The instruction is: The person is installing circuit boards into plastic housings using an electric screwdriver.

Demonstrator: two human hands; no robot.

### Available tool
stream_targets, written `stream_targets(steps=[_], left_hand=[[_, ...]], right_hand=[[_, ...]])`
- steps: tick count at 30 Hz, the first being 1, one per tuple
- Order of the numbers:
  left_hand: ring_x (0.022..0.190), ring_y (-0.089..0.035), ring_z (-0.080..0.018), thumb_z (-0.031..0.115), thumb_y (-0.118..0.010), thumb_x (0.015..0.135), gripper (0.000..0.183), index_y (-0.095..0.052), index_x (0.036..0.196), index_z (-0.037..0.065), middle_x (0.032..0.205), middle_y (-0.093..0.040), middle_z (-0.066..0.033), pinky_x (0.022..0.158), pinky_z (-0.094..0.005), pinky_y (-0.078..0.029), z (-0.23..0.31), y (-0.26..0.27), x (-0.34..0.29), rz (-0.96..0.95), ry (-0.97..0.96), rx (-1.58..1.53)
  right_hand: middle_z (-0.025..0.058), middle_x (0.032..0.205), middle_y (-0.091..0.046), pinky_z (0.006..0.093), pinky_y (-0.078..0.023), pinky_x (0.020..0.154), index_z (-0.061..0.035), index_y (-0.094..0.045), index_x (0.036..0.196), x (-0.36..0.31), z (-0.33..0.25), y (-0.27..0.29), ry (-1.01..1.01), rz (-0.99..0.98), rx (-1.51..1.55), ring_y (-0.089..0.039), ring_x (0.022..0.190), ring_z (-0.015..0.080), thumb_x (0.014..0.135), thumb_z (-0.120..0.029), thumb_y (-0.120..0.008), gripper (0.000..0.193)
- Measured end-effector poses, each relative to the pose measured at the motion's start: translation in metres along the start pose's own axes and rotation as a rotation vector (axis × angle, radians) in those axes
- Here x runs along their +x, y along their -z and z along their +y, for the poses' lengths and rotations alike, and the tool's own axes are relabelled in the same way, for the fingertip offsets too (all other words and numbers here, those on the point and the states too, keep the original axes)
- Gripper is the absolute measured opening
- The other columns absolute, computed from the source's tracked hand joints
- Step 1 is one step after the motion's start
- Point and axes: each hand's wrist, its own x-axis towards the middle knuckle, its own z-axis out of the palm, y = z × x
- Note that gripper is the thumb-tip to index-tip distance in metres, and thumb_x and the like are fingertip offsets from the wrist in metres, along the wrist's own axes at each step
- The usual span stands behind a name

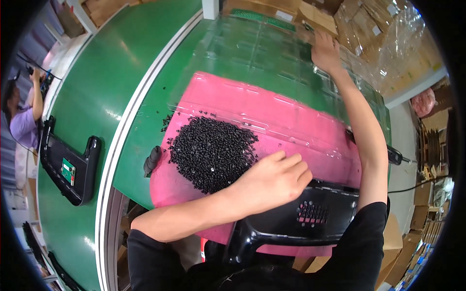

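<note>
Sleeves of black cloth (361,247) crowd the lower edge, where we lose the right end of the black plastic housing (276,220), its vent slots showing pink beneath. Over its upper left edge, we see the left hand (276,179), back up and fingers loosely curled, its forearm slanting in from the lower left; we cannot tell whether anything sits inside the curl. Just beside that hand, a pile of small black parts (208,150) lies on the pink mat (162,189), too small for us to name each piece, a few strays spilling past the mat's edge. The right forearm hides the middle of a black handheld tool (394,156). Beyond, a clear plastic tray (252,60) overlaps the mat; we make out its far edge poorly through the glare. At its far right corner, the right hand (326,52) reaches with the arm nearly straight, its grip unreadable to us, near cardboard boxes (357,29) that bound the table there. Leftward, we find bare green tabletop (133,167) between the mat and the white rail (131,106).
</note>
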Motion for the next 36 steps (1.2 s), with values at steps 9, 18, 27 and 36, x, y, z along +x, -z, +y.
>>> stream_targets(steps=[9,18,27,36], left_hand=[[0.122,-0.043,-0.0349,-0.004,-0.073,0.063,0.069,-0.058,0.128,0.011,0.136,-0.049,-0.0123,0.102,-0.0418,-0.038,-0.004,0.029,0.004,0.390,0.131,0.270],[0.106,-0.057,-0.0324,0.011,-0.083,0.055,0.070,-0.062,0.121,0.003,0.110,-0.063,-0.0118,0.093,-0.0417,-0.046,0.000,0.030,-0.006,0.282,-0.107,0.054],[0.093,-0.063,-0.0274,0.026,-0.088,0.056,0.069,-0.064,0.115,0.000,0.104,-0.067,-0.0123,0.083,-0.0380,-0.049,-0.004,0.019,-0.019,-0.023,-0.108,-0.256],[0.087,-0.060,-0.0291,0.025,-0.087,0.057,0.060,-0.063,0.107,0.002,0.094,-0.063,-0.0097,0.081,-0.0367,-0.046,-0.016,0.013,-0.033,-0.198,-0.024,-0.324]], right_hand=[[0.0155,0.099,-0.066,0.0380,-0.049,0.085,-0.0013,-0.063,0.104,-0.138,-0.053,0.229,0.097,-0.089,0.930,-0.063,0.095,0.0333,0.080,-0.005,-0.061,0.025],[0.0125,0.096,-0.064,0.0310,-0.050,0.078,0.0009,-0.061,0.106,-0.242,-0.069,0.295,0.056,-0.054,0.922,-0.064,0.086,0.0213,0.079,0.005,-0.063,0.028],[0.0076,0.076,-0.066,0.0256,-0.051,0.063,0.0020,-0.064,0.103,-0.312,-0.070,0.289,-0.374,-0.312,1.163,-0.064,0.067,0.0125,0.085,-0.007,-0.068,0.020],[0.0148,0.105,-0.065,0.0371,-0.051,0.083,-0.0011,-0.063,0.105,-0.325,-0.079,0.240,-0.066,-0.175,1.007,-0.064,0.093,0.0309,0.056,-0.020,-0.089,0.059]])
